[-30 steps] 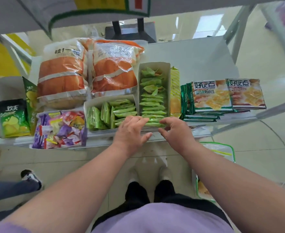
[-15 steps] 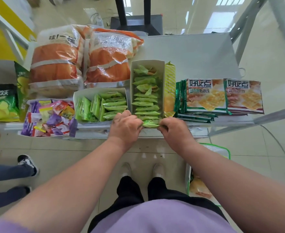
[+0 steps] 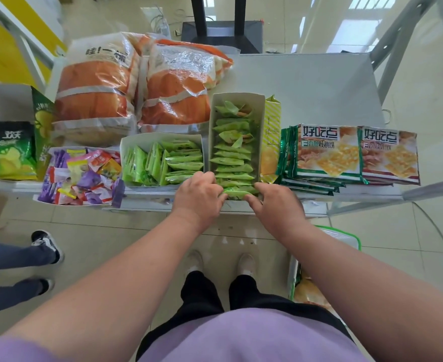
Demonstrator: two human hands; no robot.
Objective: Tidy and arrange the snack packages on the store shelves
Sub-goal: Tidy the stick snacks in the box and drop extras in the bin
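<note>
**Seating the front green packet in the tall box**

Both hands on one packet. Left hand (image 3: 199, 198) and right hand (image 3: 276, 205) each pinch an end of the front green snack packet (image 3: 237, 192), fingers curled round it. The packet sits at the near end of the tall white box (image 3: 260, 111), right at the shelf (image 3: 306, 82) front edge, touching the row of green packets (image 3: 232, 155) behind it.

How I'd do it:
- Keep the packet level, same tilt as the row; the two near the back of the box are already skewed.
- Push it back with both ends together. If one side leads, it will probably wedge against the box wall.
- Light pinch only; foil likely crumples and springs back.
- Watch the near end of the box. Its front wall is hidden by the hands, so can't tell how much holds the packet in. Don't let go until it's seated against the row.

Neighbours are tight: second box of green packets (image 3: 162, 160) just left, yellow striped carton (image 3: 271, 137) touching the right wall. Avoid nudging either sideways.

Next, judging by layout: straighten the skewed ones at the back.
</note>
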